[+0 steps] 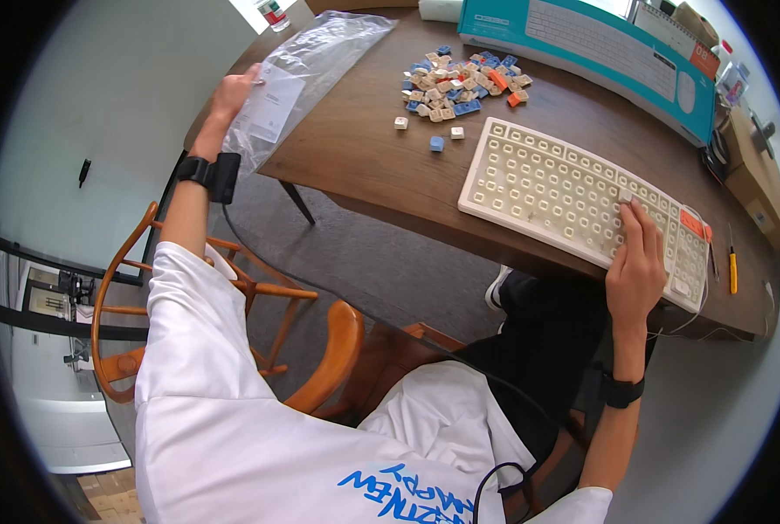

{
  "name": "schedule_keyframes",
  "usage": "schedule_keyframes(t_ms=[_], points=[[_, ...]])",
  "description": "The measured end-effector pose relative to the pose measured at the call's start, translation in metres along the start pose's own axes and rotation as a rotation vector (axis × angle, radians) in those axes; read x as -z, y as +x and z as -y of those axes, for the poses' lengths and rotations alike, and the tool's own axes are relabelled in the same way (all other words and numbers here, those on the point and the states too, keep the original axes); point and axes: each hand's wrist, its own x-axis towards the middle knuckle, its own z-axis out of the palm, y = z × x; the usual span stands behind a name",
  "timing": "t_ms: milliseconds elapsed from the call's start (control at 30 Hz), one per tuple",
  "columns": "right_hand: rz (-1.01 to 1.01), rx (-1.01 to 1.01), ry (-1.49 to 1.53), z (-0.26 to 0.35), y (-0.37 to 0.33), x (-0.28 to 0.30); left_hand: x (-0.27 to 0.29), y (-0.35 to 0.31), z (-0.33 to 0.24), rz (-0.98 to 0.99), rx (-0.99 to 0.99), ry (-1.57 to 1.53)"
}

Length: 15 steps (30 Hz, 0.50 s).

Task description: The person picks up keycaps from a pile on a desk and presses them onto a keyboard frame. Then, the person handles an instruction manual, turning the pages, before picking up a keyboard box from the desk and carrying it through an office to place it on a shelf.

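keyboard [556, 185] on counter [364, 131] | right hand [639, 262]: fingers outstretched, thumb apart, tips at pale keycap [626, 196] on keyboard's right half | left hand [231, 94]: fingers curled at bag [338, 45] left of keyboard, grip unclear | best: force square, cap untilted

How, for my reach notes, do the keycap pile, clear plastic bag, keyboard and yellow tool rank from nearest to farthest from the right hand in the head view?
From the right hand:
1. Keyboard: directly under the fingers.
2. Yellow tool: just right of the keyboard.
3. Keycap pile: up and left.
4. Clear plastic bag: far left, past the pile.
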Motion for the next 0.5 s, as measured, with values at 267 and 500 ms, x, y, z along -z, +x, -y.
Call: schedule_keyframes(t_ms=[267,500], points=[[-0.011,0.002,0.0,-0.004,-0.002,-0.002,0.016,-0.005,0.003,-0.183,-0.177,0.089],[-0.016,0.024,0.001,-0.007,0.0,-0.002,0.032,0.005,0.01,-0.585,-0.229,0.174]])
